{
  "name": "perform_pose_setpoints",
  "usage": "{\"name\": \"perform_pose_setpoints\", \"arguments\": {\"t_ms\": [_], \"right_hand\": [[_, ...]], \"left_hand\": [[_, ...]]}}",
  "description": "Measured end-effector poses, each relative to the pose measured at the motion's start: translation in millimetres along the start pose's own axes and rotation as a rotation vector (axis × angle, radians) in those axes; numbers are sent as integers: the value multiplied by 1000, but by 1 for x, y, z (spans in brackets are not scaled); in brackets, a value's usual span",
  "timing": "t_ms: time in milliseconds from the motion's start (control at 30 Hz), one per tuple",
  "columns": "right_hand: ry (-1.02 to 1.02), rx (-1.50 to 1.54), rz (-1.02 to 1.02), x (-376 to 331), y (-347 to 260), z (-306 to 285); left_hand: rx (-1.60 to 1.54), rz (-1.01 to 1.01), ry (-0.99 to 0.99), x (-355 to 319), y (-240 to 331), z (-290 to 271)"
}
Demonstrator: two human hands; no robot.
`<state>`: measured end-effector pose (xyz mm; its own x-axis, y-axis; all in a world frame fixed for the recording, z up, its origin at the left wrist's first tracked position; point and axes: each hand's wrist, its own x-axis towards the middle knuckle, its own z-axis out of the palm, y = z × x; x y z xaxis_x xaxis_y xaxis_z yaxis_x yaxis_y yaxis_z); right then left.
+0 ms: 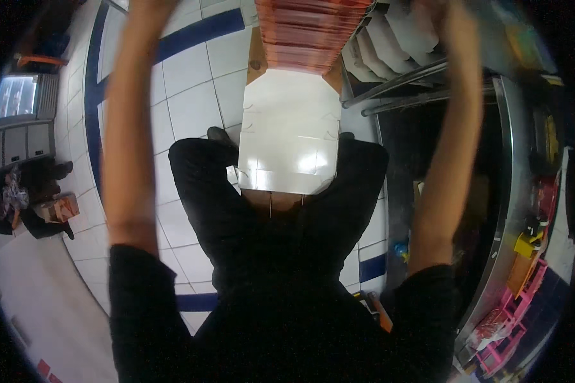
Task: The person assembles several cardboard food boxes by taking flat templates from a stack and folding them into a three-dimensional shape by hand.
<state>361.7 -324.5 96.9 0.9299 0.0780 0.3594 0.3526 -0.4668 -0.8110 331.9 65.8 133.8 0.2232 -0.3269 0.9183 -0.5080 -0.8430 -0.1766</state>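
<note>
Both my arms reach up toward the top edge, wide apart. My left hand (153,5) is mostly cut off there, so its fingers are hidden. At the upper right, my right hand (433,14) is smeared by motion near several white curved panels (384,41); whether it touches them I cannot tell. Between my knees lies a glossy white carton blank (289,121), with creases and small slits along both sides. Beyond its far end rises a stack of thin reddish-orange folded cartons (310,32). Neither hand is at the white carton blank.
Under the white blank stands a brown wooden support (257,54). Metal rails (402,86) and a dark steel-edged counter (508,179) run along my right side. White floor tiles with a blue band (201,32) lie to the left. A cardboard box (59,209) sits at far left, pink racks (514,319) at far right.
</note>
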Motion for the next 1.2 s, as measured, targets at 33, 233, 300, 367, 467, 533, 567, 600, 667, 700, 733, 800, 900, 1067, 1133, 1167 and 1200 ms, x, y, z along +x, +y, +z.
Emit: {"name": "perform_pose_setpoints", "arguments": {"t_ms": [33,233,300,367,467,533,567,600,667,700,733,800,900,1067,1133,1167,1200], "right_hand": [[-8,-60,88,-24,50,15],[-235,-439,608,-274,242,120],[-364,-443,660,-310,214,137],[-385,-474,690,-331,193,154],[-230,-537,544,-354,186,150],[-234,-581,599,-355,173,149],[-248,-624,639,-353,167,151],[-245,-617,632,-352,161,151],[-270,-629,646,-352,159,150],[-264,-621,642,-351,160,151],[-262,-595,672,-353,165,149],[-241,-577,720,-360,178,138],[-246,-400,806,-363,187,134],[-167,-198,672,-385,170,127],[-161,-164,738,-386,159,118],[-158,-129,802,-389,157,115],[-156,-130,803,-394,152,114]], "left_hand": [[-139,-300,-39,-49,25,6],[-127,-1106,-572,-361,173,12],[-268,-1514,-1007,-385,216,-12],[-422,-1490,-988,-408,236,-30],[-402,-1394,-1046,-382,275,-31],[-286,-1312,-1003,-375,287,-34],[-277,-1309,-996,-390,286,-36],[-244,-1208,-1040,-404,284,-39],[-211,-1096,-1077,-429,278,-40],[-201,-1113,-1089,-438,274,-42],[-209,-1115,-1102,-436,275,-40],[-190,-1217,-1112,-411,277,-35],[-271,-1541,-985,-407,267,-39],[-830,-1918,-547,-387,277,-63],[-864,-1894,-520,-365,282,-78],[-897,-1870,-491,-355,284,-85],[-899,-1870,-493,-345,288,-94]]}}
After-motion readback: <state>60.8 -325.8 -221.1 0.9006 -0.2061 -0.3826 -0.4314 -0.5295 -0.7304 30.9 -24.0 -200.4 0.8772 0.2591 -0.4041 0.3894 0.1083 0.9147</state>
